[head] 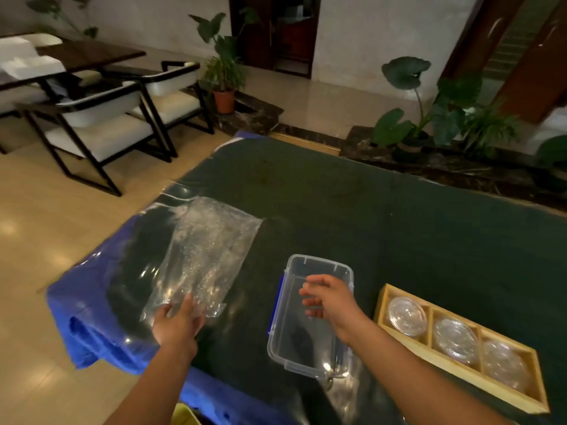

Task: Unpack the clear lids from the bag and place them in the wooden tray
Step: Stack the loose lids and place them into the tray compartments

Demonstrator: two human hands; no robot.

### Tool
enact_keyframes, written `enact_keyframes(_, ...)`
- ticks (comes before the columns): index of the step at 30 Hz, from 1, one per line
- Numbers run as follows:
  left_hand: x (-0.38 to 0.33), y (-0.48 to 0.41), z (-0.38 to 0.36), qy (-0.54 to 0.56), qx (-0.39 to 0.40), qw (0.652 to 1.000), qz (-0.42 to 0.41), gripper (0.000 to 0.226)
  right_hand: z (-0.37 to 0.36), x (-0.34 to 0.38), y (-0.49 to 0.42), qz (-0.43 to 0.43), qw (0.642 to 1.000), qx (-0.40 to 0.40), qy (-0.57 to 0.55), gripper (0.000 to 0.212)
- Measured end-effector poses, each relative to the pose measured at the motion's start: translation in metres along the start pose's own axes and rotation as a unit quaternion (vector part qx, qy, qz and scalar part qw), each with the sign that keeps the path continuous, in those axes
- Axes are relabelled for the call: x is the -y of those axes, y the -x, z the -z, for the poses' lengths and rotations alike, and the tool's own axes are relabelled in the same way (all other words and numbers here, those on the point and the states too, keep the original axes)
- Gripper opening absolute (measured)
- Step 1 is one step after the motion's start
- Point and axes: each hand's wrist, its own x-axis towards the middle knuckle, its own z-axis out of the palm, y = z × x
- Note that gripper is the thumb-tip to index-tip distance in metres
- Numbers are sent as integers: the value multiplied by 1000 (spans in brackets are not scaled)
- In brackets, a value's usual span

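Both hands hold nothing: left hand (178, 323) presses flat bag (202, 256), right hand (329, 297) relaxed; lids (406, 315) already fill wooden tray (454, 371), so task looks nearly done.

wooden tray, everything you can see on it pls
The wooden tray is a long, shallow box of pale wood, split by two dividers into three compartments in a row. It lies flat on the dark green table cover, at the right, angled away from the clear plastic box beside it. Each compartment holds clear lids; how many cannot be told. Neither hand touches it.
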Motion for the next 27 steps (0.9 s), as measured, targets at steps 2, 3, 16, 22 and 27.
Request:
enact_keyframes(2, 5, -6, -4, -22, 15, 999, 32, 52, 14, -7, -1, 0, 1000, -16, 14, 19)
enact_keyframes(3, 8, -8, -5, -39, 26, 998, 43, 56, 20, -10, -2, 1, 1000, -23, 17, 18)
enact_keyframes(16, 16, 53, -21, -396, 15, 878, -267, 43, 62, -17, -1, 17, 998, -52, 25, 15)
enact_keyframes(22, 7, 84, -53, -559, 147, 705, -410, 56, 71, -14, 6, 36, 997, -52, 52, 16)
enact_keyframes(27, 16, 103, -66, -629, 191, 601, -455, 66, 88, -19, 17, 104, 974, -68, 189, 24)
